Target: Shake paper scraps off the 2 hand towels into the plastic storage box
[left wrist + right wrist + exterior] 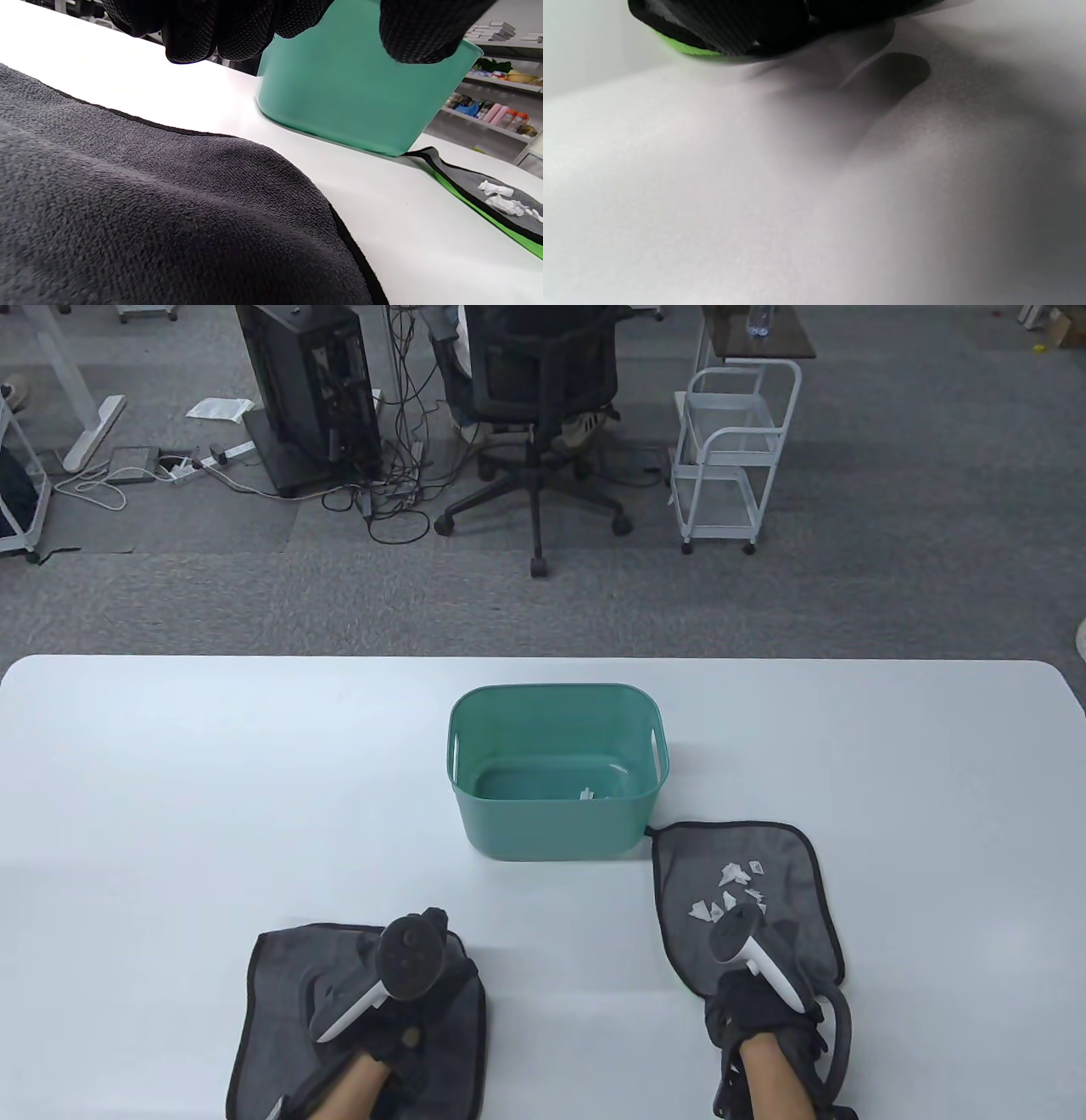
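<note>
Hand towels: two, grey.

- One [747, 865] beside the storage box [556, 772], bearing paper scraps [734, 886]; right hand [768, 1010] at its near edge, grip indiscernible.
- Other [280, 976] nearer than the box, under left hand [407, 984], fingers relaxed.

Advice: gather edges upward before lifting over the box.

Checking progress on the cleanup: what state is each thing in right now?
Green plastic storage box: upright, open, a few scraps inside.
Left dark grey hand towel: on the table, rumpled, no scraps visible.
Right grey black-edged hand towel: flat, scraps on it.
White paper scraps: loose on right towel.
Left hand: over left towel.
Right hand: at right towel's near edge, grip unclear.
</note>
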`<state>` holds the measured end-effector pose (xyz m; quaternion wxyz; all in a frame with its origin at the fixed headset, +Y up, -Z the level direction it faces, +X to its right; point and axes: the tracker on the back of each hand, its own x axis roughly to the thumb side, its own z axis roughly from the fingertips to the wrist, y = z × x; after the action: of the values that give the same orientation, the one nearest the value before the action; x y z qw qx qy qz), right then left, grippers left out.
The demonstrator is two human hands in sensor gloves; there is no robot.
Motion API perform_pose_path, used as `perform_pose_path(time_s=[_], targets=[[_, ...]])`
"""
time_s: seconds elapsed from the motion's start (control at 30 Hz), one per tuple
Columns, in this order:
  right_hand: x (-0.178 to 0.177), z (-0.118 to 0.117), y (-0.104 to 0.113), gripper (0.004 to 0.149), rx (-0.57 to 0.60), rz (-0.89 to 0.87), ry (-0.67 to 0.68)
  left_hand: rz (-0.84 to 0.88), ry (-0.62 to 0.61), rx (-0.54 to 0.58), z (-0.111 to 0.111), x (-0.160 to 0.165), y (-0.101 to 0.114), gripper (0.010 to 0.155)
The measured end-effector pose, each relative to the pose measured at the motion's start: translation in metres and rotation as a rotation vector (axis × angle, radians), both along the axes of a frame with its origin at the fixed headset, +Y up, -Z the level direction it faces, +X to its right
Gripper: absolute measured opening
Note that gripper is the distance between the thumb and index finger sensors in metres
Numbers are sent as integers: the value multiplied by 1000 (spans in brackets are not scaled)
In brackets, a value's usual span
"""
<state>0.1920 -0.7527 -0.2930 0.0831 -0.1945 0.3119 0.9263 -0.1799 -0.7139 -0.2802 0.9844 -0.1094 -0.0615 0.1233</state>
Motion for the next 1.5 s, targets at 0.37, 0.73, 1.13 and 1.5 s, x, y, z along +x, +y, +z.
perform_pose_path(time_s=[0.37, 0.73, 1.13, 1.5], targets=[[-20, -5, 6, 49, -117, 55, 137, 14, 20, -12, -2, 1, 1, 74], [-30, 9, 4, 50, -110, 63, 214, 17, 19, -13, -3, 5, 0, 74], [-58, 45, 2, 50, -21, 132, 359, 18, 10, -26, -3, 9, -2, 74], [-93, 67, 3, 50, 14, 115, 523, 6, 21, -34, -3, 7, -2, 74]])
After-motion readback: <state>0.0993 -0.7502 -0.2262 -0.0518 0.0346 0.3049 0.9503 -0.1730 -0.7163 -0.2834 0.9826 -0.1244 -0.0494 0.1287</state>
